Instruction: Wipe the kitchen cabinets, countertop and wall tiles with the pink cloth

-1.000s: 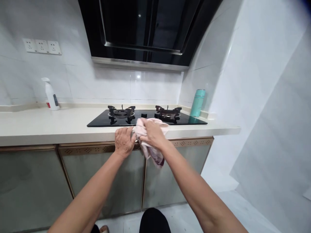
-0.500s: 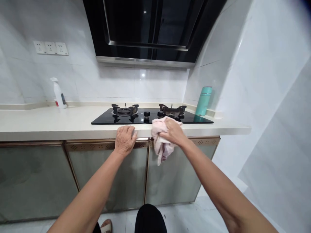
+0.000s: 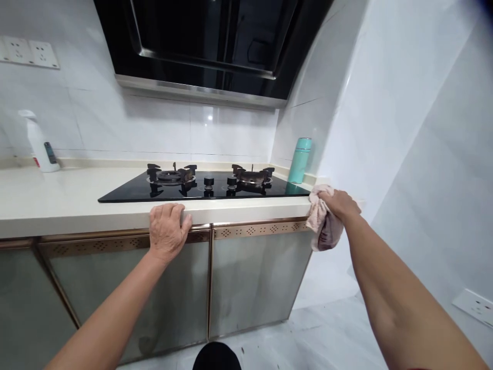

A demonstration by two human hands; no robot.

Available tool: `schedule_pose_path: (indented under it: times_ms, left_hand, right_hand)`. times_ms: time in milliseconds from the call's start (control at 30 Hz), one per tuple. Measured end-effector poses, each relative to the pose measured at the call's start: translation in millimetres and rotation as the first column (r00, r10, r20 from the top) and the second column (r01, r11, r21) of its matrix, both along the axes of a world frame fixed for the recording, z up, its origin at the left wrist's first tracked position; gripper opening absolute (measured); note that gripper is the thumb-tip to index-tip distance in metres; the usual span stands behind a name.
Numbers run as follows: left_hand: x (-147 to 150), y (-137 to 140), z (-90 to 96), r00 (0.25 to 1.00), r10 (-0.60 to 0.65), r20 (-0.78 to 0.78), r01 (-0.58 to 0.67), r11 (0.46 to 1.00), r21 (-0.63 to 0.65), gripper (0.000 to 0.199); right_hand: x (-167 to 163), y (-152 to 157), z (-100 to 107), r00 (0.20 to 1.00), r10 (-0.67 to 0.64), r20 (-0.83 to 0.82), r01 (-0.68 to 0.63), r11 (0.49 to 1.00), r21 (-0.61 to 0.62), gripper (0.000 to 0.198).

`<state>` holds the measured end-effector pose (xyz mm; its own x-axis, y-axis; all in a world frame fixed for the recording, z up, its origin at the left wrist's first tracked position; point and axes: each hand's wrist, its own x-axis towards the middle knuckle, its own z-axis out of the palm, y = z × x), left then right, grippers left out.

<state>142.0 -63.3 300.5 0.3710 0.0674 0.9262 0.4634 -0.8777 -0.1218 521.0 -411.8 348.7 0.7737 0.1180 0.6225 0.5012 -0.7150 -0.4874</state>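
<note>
At the right end of the countertop [image 3: 269, 208], my right hand [image 3: 341, 204] is closed around a pale pink cloth [image 3: 321, 210]. The cloth lies against the front edge of the counter, and its loose end hangs down in front. My left hand [image 3: 168, 231] rests on the counter's front edge, holding nothing, with fingers laid over the top and the thumb apart. Behind both hands is a black gas stove [image 3: 185, 192] with two burners and two knobs. A teal flask [image 3: 300, 162] stands near the stove's right corner, just behind the cloth.
A white spray bottle [image 3: 38, 146] stands on the counter at the left. A black range hood [image 3: 200, 46] hangs above the stove. Below the counter are cabinet doors [image 3: 258, 277] with metal frames. A wall [image 3: 377, 128] borders the right side.
My right hand has moved the cloth rightward along the counter edge, from in front of the stove to the counter's right end. My left hand stays on the edge. The view has turned right.
</note>
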Motion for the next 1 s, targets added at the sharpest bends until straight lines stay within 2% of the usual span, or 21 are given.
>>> schedule_pose_path:
  times_ms: [100, 233, 400, 533, 633, 700, 833, 900, 967, 1000]
  left_hand:
    - [10, 0, -3.3, 0.998, 0.061, 0.005, -0.061, 0.998, -0.008, 0.028]
    - [14, -2, -3.9, 0.997, 0.074, -0.027, -0.075, 0.996, -0.039, 0.034]
    - [8, -8, -0.4, 0.997, 0.057, -0.054, -0.061, 0.994, -0.090, 0.041]
    - [2, -7, -1.3, 0.999, -0.007, -0.048, 0.002, 0.995, -0.096, 0.055]
    - [-5, 1, -3.5, 0.995, -0.095, -0.010, 0.093, 0.989, -0.118, 0.074]
    - [-12, 6, -2.6, 0.986, -0.163, -0.031, 0.157, 0.979, -0.132, 0.085]
    - [-22, -4, 7.9, 0.976, -0.192, -0.101, 0.177, 0.974, -0.143, 0.102]
    - [-19, -19, 16.2, 0.977, -0.169, -0.129, 0.156, 0.982, -0.110, 0.108]
    - [-11, -37, 24.4, 0.964, -0.161, -0.213, 0.152, 0.987, -0.058, 0.108]
    - [-5, -44, 28.2, 0.951, -0.158, -0.264, 0.152, 0.987, -0.044, 0.107]
  right_hand:
    - [-13, 8, -6, 0.999, -0.015, -0.039, 0.013, 0.998, -0.058, 0.044]
    - [-49, 40, -21, 0.997, 0.051, 0.059, -0.045, 0.994, -0.096, 0.036]
    - [-129, 128, -33, 0.957, 0.195, 0.212, -0.173, 0.978, -0.118, 0.043]
    - [-217, 204, -24, 0.862, 0.400, 0.311, -0.353, 0.914, -0.199, 0.038]
    - [-261, 237, -6, 0.793, 0.545, 0.272, -0.468, 0.831, -0.301, 0.036]
    - [-270, 246, 7, 0.743, 0.653, 0.148, -0.574, 0.734, -0.363, 0.037]
    - [-258, 243, 30, 0.576, 0.812, -0.097, -0.769, 0.498, -0.402, 0.038]
    - [-249, 237, 36, 0.526, 0.840, -0.136, -0.801, 0.436, -0.410, 0.035]
    - [-239, 229, 37, 0.428, 0.886, -0.179, -0.871, 0.350, -0.346, 0.040]
    - [-233, 224, 35, 0.362, 0.912, -0.195, -0.917, 0.310, -0.252, 0.046]
